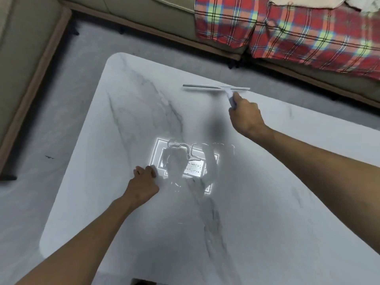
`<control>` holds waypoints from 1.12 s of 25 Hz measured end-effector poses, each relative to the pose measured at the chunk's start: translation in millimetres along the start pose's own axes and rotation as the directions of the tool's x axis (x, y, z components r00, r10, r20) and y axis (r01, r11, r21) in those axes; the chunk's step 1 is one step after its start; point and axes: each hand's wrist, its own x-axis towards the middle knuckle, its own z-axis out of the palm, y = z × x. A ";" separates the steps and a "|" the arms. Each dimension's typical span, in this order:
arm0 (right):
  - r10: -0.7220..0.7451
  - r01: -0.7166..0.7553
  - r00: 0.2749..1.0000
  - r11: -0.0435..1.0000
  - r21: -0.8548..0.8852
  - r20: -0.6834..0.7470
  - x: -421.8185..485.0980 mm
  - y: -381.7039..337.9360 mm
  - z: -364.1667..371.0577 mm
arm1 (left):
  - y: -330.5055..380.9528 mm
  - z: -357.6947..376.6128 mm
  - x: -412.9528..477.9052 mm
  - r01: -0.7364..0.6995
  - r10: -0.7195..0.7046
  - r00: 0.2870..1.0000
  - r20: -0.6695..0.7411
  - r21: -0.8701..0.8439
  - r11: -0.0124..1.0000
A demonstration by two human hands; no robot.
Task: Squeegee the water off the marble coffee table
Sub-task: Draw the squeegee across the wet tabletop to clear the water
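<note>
The white marble coffee table (123,112) with grey veins fills the middle of the view. A film of water (193,159) lies near its centre and mirrors a bright ceiling light. My right hand (245,116) grips the handle of a pale grey squeegee (216,87). Its long blade lies across the far side of the table, beyond the water. My left hand (144,182) rests on the tabletop as a closed fist, just left of the wet patch.
A beige sofa (156,19) runs along the far side and the left, close to the table. A red plaid blanket (298,31) hangs over it at the upper right. Grey marbled floor (67,95) surrounds the table.
</note>
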 end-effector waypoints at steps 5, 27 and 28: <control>-0.146 0.146 0.989 0.989 -0.020 0.021 -2.7 -42.6 56.3 | -13.3 0.0 -8.7 -0.103 0.096 0.992 -0.076 -0.093 0.990; -0.502 0.543 0.824 0.831 -0.116 0.261 -161.9 91.7 23.9 | -28.1 40.6 -86.5 0.030 -0.139 0.918 -0.372 -0.285 0.958; -0.575 0.625 0.758 0.775 -0.092 0.309 -168.3 72.1 37.5 | -34.8 37.8 -91.9 0.046 -0.172 0.891 -0.420 -0.294 0.955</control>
